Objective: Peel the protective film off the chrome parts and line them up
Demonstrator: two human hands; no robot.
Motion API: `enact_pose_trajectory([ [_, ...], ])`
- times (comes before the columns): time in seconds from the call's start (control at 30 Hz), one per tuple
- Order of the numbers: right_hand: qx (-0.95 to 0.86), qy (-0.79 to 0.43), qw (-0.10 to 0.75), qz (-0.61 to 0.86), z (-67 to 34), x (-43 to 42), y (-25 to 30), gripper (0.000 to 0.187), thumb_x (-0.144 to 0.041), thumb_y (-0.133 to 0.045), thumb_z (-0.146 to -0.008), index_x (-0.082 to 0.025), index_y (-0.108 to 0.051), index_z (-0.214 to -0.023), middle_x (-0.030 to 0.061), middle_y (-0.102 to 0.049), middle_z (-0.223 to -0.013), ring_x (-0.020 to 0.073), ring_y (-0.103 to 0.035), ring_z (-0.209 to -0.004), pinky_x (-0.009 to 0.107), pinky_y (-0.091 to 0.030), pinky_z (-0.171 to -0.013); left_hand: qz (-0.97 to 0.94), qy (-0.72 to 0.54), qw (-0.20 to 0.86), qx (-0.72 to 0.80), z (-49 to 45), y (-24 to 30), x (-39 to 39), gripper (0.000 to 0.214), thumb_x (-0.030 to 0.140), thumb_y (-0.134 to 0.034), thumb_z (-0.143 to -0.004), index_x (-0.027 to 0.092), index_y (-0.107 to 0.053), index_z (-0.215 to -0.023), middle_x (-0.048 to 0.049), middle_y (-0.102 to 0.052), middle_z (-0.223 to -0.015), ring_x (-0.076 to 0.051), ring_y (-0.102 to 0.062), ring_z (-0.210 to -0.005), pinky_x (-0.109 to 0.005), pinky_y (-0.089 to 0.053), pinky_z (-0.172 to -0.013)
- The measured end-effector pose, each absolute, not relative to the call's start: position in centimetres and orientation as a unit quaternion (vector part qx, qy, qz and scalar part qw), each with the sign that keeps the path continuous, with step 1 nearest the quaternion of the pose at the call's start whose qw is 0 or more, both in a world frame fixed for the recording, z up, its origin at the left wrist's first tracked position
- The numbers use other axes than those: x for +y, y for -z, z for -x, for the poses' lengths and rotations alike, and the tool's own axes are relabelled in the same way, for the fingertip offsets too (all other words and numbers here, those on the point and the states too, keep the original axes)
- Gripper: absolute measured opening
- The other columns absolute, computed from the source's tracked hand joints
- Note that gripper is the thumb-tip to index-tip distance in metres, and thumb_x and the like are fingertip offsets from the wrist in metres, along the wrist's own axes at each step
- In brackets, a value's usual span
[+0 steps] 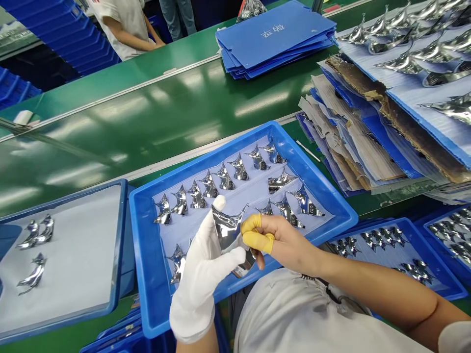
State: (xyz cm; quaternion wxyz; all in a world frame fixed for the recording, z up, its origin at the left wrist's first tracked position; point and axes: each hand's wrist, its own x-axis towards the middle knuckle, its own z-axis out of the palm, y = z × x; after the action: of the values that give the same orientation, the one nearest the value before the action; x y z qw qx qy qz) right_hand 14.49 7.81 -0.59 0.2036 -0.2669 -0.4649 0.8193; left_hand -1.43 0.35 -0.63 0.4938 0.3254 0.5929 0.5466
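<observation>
My left hand [201, 274], in a white glove, is closed around a shiny chrome-coloured curved part [227, 230], held upright above the near edge of a blue tray [331, 193]. My right hand [279, 240] is bare with yellow finger cots on thumb and forefinger. It pinches the right edge of the same part. Several similar chrome parts [224, 179] lie in rows on a pale liner inside the tray.
A second blue tray [119, 235] at left holds three chrome parts on a white liner. More trays of parts [382, 240] sit at right. Cardboard and blue sheets with parts [405, 63] are stacked at upper right. A green conveyor [128, 122] runs behind, another person [125, 24] beyond it.
</observation>
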Motion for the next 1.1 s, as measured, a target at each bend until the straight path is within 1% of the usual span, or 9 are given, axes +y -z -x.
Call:
enact_pose_trajectory([
  [0.07,-0.475,-0.812,0.206,0.268,-14.5,7.8,0.6,0.020,-0.029,-0.062,-0.086,-0.016,-0.052,-0.074,-0.0053,-0.052,-0.065,0.0043,-0.052,-0.048,0.017,-0.043,-0.048,-0.310,-0.553,0.497,0.592,1.1,0.1,0.5,0.073,0.028,-0.083,-0.071,0.030,-0.055,-0.138,-0.0048,-0.063,-0.131,-0.031,-0.051,-0.130,-0.037,-0.049,-0.103],
  [0.2,-0.478,-0.809,0.197,0.279,-14.4,7.7,0.6,0.016,-0.028,-0.060,-0.086,-0.015,-0.056,-0.079,-0.0051,-0.053,-0.067,0.0034,-0.052,-0.047,0.016,-0.042,-0.049,-0.256,-0.587,0.483,0.597,1.0,0.0,0.7,0.044,0.032,-0.072,-0.083,0.028,-0.065,-0.126,-0.0052,-0.065,-0.128,-0.025,-0.066,-0.109,-0.029,-0.056,-0.087],
  [0.27,-0.472,-0.814,0.193,0.278,-14.4,7.8,0.6,0.016,-0.028,-0.059,-0.086,-0.015,-0.056,-0.079,-0.0054,-0.053,-0.066,0.0035,-0.052,-0.046,0.017,-0.042,-0.048,-0.265,-0.590,0.472,0.599,1.1,0.1,0.8,0.040,0.033,-0.071,-0.084,0.026,-0.068,-0.123,-0.0052,-0.066,-0.127,-0.022,-0.068,-0.102,-0.027,-0.056,-0.086],
  [0.47,-0.453,-0.825,0.189,0.279,-14.2,7.9,0.6,0.017,-0.026,-0.057,-0.088,-0.015,-0.053,-0.076,-0.0064,-0.052,-0.061,0.0034,-0.053,-0.045,0.016,-0.042,-0.050,-0.271,-0.608,0.451,0.595,0.7,0.3,1.0,0.043,0.031,-0.071,-0.084,0.023,-0.067,-0.125,-0.0054,-0.070,-0.120,-0.019,-0.068,-0.104,-0.024,-0.050,-0.095],
  [0.57,-0.455,-0.824,0.193,0.279,-14.3,7.9,0.6,0.016,-0.026,-0.058,-0.088,-0.015,-0.053,-0.076,-0.0066,-0.052,-0.060,0.0032,-0.052,-0.044,0.016,-0.042,-0.050,-0.263,-0.609,0.442,0.604,0.7,0.5,0.9,0.037,0.028,-0.072,-0.083,0.023,-0.069,-0.120,-0.0046,-0.072,-0.115,-0.017,-0.070,-0.094,-0.023,-0.052,-0.091],
  [0.7,-0.473,-0.820,0.184,0.264,-14.3,7.9,0.8,0.016,-0.029,-0.060,-0.087,-0.015,-0.057,-0.080,-0.0056,-0.053,-0.066,0.0035,-0.052,-0.044,0.016,-0.044,-0.047,-0.264,-0.648,0.369,0.612,0.7,1.1,0.8,0.025,0.027,-0.075,-0.080,0.024,-0.074,-0.105,-0.0010,-0.075,-0.106,-0.015,-0.070,-0.090,-0.019,-0.054,-0.082],
  [0.87,-0.483,-0.817,0.181,0.256,-14.2,7.5,0.9,0.018,-0.029,-0.057,-0.088,-0.015,-0.054,-0.076,-0.0057,-0.051,-0.062,0.0039,-0.053,-0.044,0.015,-0.045,-0.047,-0.225,-0.663,0.308,0.644,0.0,1.3,1.1,0.025,0.041,-0.069,-0.085,0.021,-0.075,-0.098,-0.0039,-0.075,-0.096,-0.017,-0.070,-0.086,-0.023,-0.055,-0.075],
  [0.97,-0.511,-0.797,0.201,0.252,-14.0,7.2,0.7,0.018,-0.029,-0.057,-0.088,-0.015,-0.054,-0.076,-0.0049,-0.052,-0.064,0.0042,-0.054,-0.045,0.014,-0.043,-0.046,-0.187,-0.648,0.344,0.654,-0.3,1.2,1.2,0.033,0.048,-0.063,-0.087,0.020,-0.075,-0.098,-0.0045,-0.074,-0.091,-0.018,-0.069,-0.078,-0.026,-0.056,-0.069],
  [1.1,-0.532,-0.781,0.217,0.246,-14.0,7.1,0.5,0.016,-0.028,-0.056,-0.089,-0.015,-0.056,-0.079,-0.0042,-0.053,-0.065,0.0053,-0.055,-0.046,0.015,-0.043,-0.045,-0.194,-0.625,0.368,0.661,-0.1,1.7,0.9,0.041,0.053,-0.056,-0.091,0.021,-0.073,-0.109,-0.0062,-0.074,-0.096,-0.022,-0.069,-0.085,-0.034,-0.057,-0.078],
])
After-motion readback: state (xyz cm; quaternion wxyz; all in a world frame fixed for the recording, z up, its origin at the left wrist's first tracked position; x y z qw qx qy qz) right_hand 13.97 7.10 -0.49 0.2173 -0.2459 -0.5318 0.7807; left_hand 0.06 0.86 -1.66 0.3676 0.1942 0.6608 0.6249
